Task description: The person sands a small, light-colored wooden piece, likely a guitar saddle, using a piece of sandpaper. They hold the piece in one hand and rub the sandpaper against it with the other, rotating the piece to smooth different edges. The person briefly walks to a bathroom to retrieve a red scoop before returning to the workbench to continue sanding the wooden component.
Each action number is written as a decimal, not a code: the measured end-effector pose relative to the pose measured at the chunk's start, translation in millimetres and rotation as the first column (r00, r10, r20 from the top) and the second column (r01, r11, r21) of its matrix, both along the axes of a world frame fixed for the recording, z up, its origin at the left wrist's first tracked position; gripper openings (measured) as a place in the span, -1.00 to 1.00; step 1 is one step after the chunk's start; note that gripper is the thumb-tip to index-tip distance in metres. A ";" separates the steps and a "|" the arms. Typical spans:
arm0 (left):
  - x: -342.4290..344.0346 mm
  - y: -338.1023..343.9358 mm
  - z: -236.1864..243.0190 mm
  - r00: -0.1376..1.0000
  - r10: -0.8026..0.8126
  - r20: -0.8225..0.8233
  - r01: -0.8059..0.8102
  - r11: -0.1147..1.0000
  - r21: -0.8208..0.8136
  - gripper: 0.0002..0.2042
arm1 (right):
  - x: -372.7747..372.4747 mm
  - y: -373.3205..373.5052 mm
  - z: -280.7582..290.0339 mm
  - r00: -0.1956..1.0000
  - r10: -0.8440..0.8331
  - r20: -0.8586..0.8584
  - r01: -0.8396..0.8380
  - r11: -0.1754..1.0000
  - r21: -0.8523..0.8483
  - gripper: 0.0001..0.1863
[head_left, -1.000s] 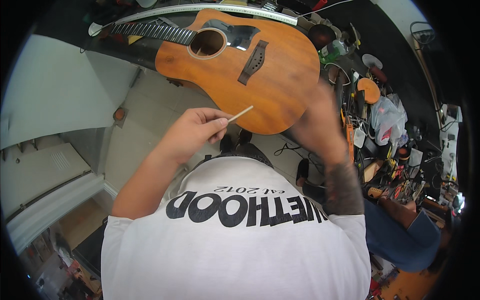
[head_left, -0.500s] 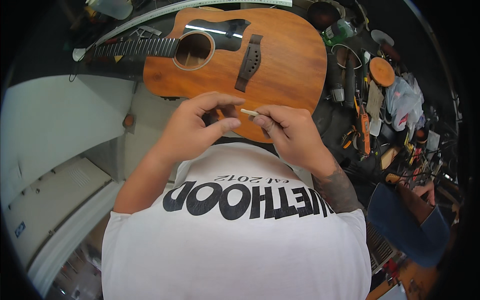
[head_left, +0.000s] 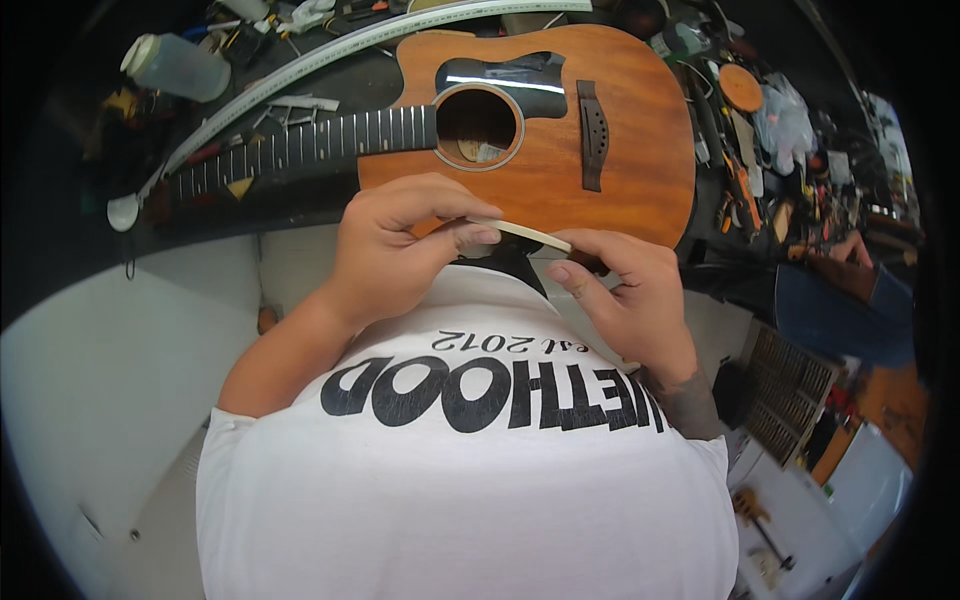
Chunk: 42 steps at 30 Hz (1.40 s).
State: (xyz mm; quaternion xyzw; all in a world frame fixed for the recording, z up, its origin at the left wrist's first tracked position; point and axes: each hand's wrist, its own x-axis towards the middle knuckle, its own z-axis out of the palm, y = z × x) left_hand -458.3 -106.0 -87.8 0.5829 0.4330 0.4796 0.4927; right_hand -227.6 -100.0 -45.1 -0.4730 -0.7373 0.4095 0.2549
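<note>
My left hand (head_left: pixel 390 250) pinches one end of a thin, pale, flat strip (head_left: pixel 528 232) between thumb and fingertips. My right hand (head_left: pixel 625 295) is at the strip's other end, fingers curled against it and thumb just below. Both hands are in front of my white shirt, by the near edge of an orange-brown acoustic guitar (head_left: pixel 630 120), which lies on the dark bench with no strings on it. Its fretboard (head_left: pixel 300 141) points left, and its dark bridge (head_left: pixel 592 140) is right of the soundhole.
A long metal straightedge (head_left: pixel 350 40) runs behind the guitar. A cloudy jug (head_left: pixel 185 70) stands back left. Tools, a round orange pad (head_left: pixel 740 88) and a plastic bag (head_left: pixel 785 130) crowd the right. A co-worker's denim-covered part and hand (head_left: pixel 850 250) show at far right.
The strip went from my left hand alone to being held at both ends, now turned side-on. My right hand came down to it from the guitar's right side. The view has shifted.
</note>
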 end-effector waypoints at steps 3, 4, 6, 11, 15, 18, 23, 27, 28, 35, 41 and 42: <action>-26.3 2.1 6.6 0.997 -0.046 0.061 0.045 0.999 0.021 -0.84 | -13.9 -12.3 11.8 0.994 -0.091 0.057 0.084 0.991 0.102 -0.74; -32.2 4.3 8.0 0.995 -0.074 0.071 0.071 0.997 0.042 -0.83 | -20.0 -15.5 14.0 0.992 -0.119 0.036 0.113 0.984 0.141 -0.73; -40.1 8.5 9.0 0.988 -0.125 0.091 0.117 0.990 0.084 -0.82 | -32.9 -19.5 17.7 0.989 -0.151 0.004 0.146 0.962 0.231 -0.72; -48.4 13.6 3.2 0.959 -0.207 0.196 0.190 0.977 0.100 -0.79 | -62.7 -23.8 20.1 0.979 -0.195 -0.065 0.206 0.912 0.355 -0.72; -51.6 18.5 2.7 0.946 -0.260 0.195 0.235 0.962 0.141 -0.78 | -61.6 -21.9 18.7 0.982 -0.176 -0.067 0.187 0.878 0.441 -0.77; -49.5 23.5 3.1 0.946 -0.252 0.205 0.222 0.962 0.158 -0.79 | -57.2 -19.0 20.9 0.981 -0.191 -0.046 0.189 0.858 0.478 -0.80; -46.9 29.9 1.8 0.952 -0.231 0.202 0.206 0.969 0.138 -0.79 | -47.9 -13.0 24.1 0.978 -0.209 0.005 0.183 0.866 0.466 -0.80; -43.0 35.6 3.3 0.947 -0.251 0.199 0.234 0.967 0.103 -0.79 | -43.3 -8.3 17.5 0.977 -0.213 0.001 0.186 0.854 0.485 -0.79; -41.5 37.6 3.7 0.949 -0.256 0.186 0.238 0.964 0.116 -0.79 | -42.0 -6.7 17.0 0.977 -0.213 0.001 0.186 0.855 0.485 -0.78; -23.5 52.6 -6.6 0.973 -0.210 0.090 0.200 0.973 0.112 -0.81 | -28.6 3.7 4.2 0.973 -0.226 -0.040 0.223 0.889 0.401 -0.78; 4.1 75.9 -31.2 0.968 -0.218 -0.121 0.233 0.965 0.123 -0.74 | -11.6 10.5 -31.2 0.946 -0.321 -0.032 0.313 0.890 0.330 -0.83; 9.1 80.8 -35.6 0.961 -0.215 -0.174 0.238 0.963 0.124 -0.71 | -8.8 12.0 -40.1 0.932 -0.360 -0.050 0.357 0.881 0.311 -0.84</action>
